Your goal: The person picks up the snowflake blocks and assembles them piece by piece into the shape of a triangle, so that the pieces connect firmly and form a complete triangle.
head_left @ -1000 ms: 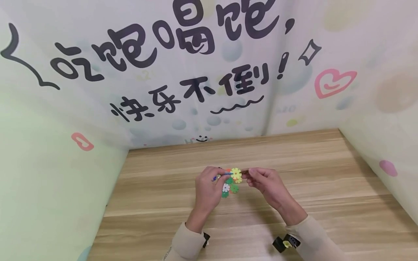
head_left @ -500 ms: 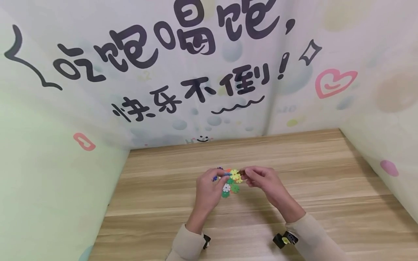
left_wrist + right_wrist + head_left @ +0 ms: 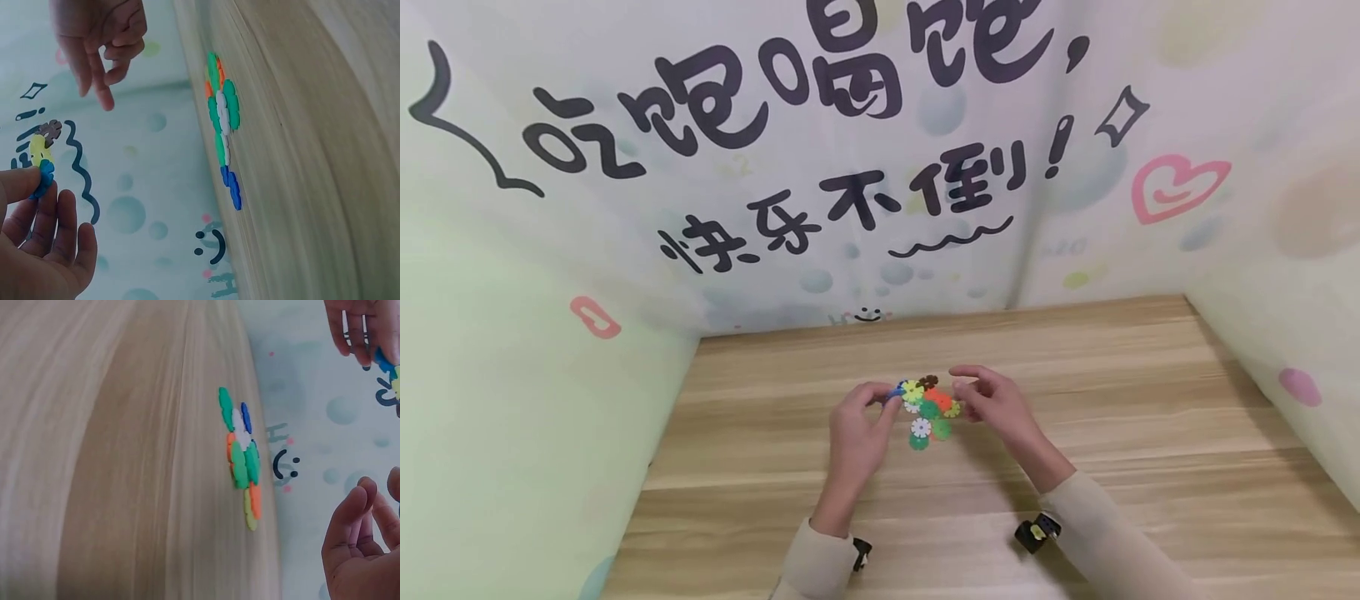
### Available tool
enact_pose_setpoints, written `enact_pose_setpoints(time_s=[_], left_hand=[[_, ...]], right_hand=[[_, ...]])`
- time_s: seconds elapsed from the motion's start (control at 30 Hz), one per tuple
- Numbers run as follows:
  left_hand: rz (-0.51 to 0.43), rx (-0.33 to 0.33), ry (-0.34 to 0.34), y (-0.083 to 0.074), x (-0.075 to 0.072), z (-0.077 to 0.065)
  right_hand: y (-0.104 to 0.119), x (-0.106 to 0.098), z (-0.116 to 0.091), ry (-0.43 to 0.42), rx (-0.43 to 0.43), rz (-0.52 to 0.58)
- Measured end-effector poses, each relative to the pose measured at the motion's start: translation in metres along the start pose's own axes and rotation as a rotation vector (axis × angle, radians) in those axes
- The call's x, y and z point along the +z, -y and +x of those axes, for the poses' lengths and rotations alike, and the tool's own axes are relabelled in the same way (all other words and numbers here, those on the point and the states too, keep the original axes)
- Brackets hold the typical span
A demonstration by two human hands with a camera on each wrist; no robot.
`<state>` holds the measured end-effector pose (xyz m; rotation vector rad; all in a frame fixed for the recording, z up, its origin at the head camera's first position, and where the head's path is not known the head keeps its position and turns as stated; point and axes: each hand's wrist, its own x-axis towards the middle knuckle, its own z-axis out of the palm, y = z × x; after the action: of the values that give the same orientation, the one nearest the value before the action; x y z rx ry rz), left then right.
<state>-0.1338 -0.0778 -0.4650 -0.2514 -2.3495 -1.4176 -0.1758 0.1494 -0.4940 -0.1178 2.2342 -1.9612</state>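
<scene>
While the right hand [image 3: 1000,406] hangs loose, the left hand [image 3: 860,429] pinches linked, notched discs [image 3: 40,151]: blue, yellow, brown.

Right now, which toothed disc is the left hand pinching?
The light blue disc; the raised yellow disc and brown disc project past the left hand, the other discs lie on the table.

Head view looks forward and down; nearer, sideways-turned wrist views share the discs [image 3: 232,106].

Left grip [image 3: 859,429], right grip [image 3: 1000,408]: two! Three snowflake discs [image 3: 40,150] aloft! On the desk [image 3: 737,433]: two white discs [image 3: 921,428], two orange discs [image 3: 942,402], two dark-blue discs [image 3: 235,191], one yellow-green disc [image 3: 250,515], green discs [image 3: 233,103] overlapping uncountably!
</scene>
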Motion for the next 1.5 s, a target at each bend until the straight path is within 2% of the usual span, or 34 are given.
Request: enact_pose_setpoints(time_s=[0.2,0.4,0.63,0.93,1.23,1.37,1.5], left_hand=[[0.016,-0.034,-0.007,0.001,-0.004,0.000],[0.003,-0.063,0.010,0.001,-0.005,-0.001],[0.013,-0.080,0.011,0.003,-0.005,-0.004],[0.022,-0.056,0.009,0.003,-0.004,-0.005],[0.002,-0.018,-0.013,-0.001,-0.007,0.004],[-0.014,-0.028,-0.009,-0.001,-0.006,0.005],[-0.016,-0.061,0.002,-0.001,-0.005,-0.001]], right_hand=[[-0.007,0.010,0.013,-0.004,0.016,-0.099],[-0.021,0.017,0.019,-0.033,0.054,-0.265],[-0.033,0.028,0.015,0.000,-0.023,-0.423],[-0.036,0.034,0.018,0.032,-0.069,-0.488],[-0.031,0.036,0.028,0.039,-0.096,-0.603],[-0.031,0.035,0.028,0.036,-0.093,-0.625],[-0.035,0.036,0.023,0.053,-0.073,-0.631]])
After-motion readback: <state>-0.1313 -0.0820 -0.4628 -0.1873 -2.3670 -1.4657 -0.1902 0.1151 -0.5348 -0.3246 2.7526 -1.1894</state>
